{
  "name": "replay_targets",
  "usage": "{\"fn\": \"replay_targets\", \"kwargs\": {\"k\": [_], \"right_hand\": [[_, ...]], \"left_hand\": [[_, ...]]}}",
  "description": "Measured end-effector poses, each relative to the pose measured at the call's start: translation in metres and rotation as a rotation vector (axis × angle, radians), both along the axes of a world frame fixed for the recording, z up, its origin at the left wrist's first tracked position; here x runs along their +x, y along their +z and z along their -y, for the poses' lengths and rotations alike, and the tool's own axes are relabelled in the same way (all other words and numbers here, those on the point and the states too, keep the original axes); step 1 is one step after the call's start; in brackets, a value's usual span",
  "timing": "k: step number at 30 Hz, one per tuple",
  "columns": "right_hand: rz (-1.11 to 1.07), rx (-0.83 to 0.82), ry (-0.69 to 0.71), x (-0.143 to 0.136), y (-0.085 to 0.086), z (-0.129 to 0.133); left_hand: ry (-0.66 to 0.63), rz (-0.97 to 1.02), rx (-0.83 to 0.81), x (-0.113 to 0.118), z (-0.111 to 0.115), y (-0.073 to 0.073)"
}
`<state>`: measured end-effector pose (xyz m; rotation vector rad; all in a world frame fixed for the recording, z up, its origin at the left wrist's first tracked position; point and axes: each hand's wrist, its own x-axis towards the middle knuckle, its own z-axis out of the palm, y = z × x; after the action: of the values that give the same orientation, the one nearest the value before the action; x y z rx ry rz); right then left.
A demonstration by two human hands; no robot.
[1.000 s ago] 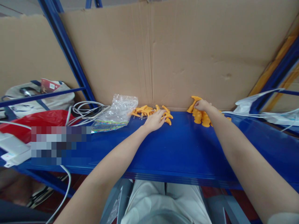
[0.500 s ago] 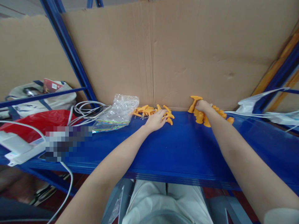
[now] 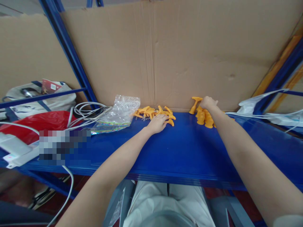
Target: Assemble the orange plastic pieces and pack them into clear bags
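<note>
My left hand (image 3: 157, 124) rests at the front of a loose pile of orange T-shaped pieces (image 3: 148, 111) with thin metal-looking ends; its fingers reach over the pieces, and whether one is gripped is hidden. Farther right, my right hand (image 3: 208, 102) is closed above a group of upright orange bases (image 3: 204, 118), with its fingertips turned away from view, so what it holds cannot be made out. Just left of that hand, one assembled orange corkscrew-like item (image 3: 195, 105) stands upright with a T-shaped top.
A clear plastic bag (image 3: 120, 110) lies left of the pile on the blue shelf (image 3: 170, 151). Beyond it are white cables (image 3: 86, 108), a red bag (image 3: 40, 119) and a white power strip (image 3: 21, 151). Cardboard (image 3: 184, 56) stands behind; white plastic (image 3: 251, 102) lies at right.
My right hand has risen slightly above the orange bases. My left hand has barely moved at the pile. The view has shifted slightly.
</note>
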<state>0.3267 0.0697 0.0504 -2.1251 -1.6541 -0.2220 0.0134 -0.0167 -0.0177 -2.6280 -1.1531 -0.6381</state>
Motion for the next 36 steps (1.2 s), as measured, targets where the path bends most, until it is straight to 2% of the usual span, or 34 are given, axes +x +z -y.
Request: {"fn": "replay_targets", "kwargs": {"k": [2,4,9,13,16,19,23,31,36], "right_hand": [[-0.005,-0.027,-0.083,-0.001,0.005,0.006],[0.011,-0.003,-0.103,-0.002,0.010,0.012],[0.053,0.145,-0.058,-0.005,0.026,0.033],[-0.019,0.275,0.019,-0.016,0.032,0.061],[-0.060,0.334,0.153,-0.027,0.021,0.085],[-0.093,0.342,0.292,-0.038,0.001,0.105],[-0.092,0.200,0.379,-0.052,-0.020,0.119],[-0.167,0.087,0.467,-0.065,-0.047,0.115],[-0.227,-0.014,0.454,-0.067,-0.062,0.108]], "left_hand": [[0.005,-0.036,-0.028,0.000,-0.002,-0.002],[0.024,-0.059,-0.050,0.000,-0.002,-0.002],[0.164,-0.110,-0.097,0.005,0.005,0.005],[0.246,-0.109,-0.119,0.009,0.011,0.010],[0.249,-0.086,-0.116,0.010,0.012,0.011],[0.238,-0.080,-0.119,0.010,0.012,0.012],[0.250,-0.080,-0.156,0.010,0.014,0.016],[0.268,0.002,-0.113,0.011,0.017,0.020],[0.177,-0.032,-0.134,0.009,0.009,0.011]]}}
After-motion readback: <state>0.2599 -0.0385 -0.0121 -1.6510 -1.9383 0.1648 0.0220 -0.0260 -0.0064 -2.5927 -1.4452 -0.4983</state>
